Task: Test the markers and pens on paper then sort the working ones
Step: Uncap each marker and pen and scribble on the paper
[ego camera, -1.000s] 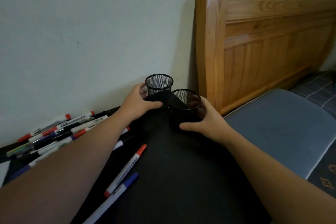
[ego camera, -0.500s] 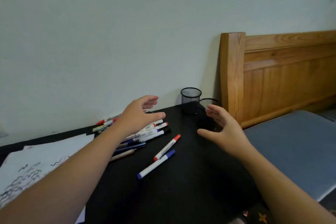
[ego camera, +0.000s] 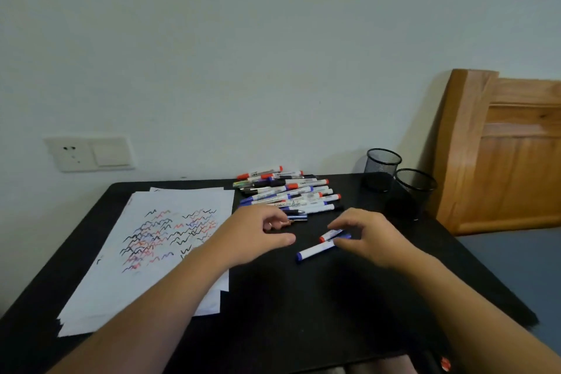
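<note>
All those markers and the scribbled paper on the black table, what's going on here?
A person is testing markers. The top paper sheet is covered in black, red and blue squiggles. A marker pile lies by the wall, and two markers lie apart in front of it. The left hand and right hand reach toward those, holding nothing. Two mesh pen cups stand at the table's far right corner, and nothing shows in them.

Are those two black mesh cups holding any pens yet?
Apparently empty: nothing sticks up from either mesh cup; the pens lie on the table.
</note>
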